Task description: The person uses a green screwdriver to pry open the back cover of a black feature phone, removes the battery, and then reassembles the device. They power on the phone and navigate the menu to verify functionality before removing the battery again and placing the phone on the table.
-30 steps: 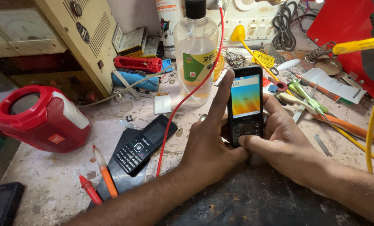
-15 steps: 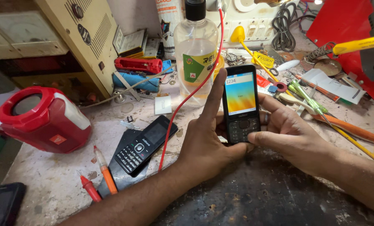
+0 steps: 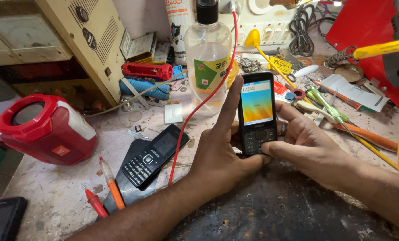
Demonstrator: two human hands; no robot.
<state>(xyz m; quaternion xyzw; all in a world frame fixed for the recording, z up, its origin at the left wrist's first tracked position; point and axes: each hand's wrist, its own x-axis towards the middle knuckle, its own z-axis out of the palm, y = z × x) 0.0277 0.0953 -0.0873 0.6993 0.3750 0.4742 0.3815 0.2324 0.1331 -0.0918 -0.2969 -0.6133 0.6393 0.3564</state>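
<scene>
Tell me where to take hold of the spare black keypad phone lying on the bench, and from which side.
The spare black keypad phone lies flat, face up, tilted diagonally on a dark pad, left of the left hand. Best grip is probably across its two long edges near the middle, coming from above. The red wire runs close along its right side, and the orange probe lies to its lower left, so avoid sliding in sideways.

Two bare forearms meet at centre. The left hand [image 3: 217,156] curls in an upright grip, index finger extended upward; the right hand [image 3: 306,145] presses its thumb inward.
</scene>
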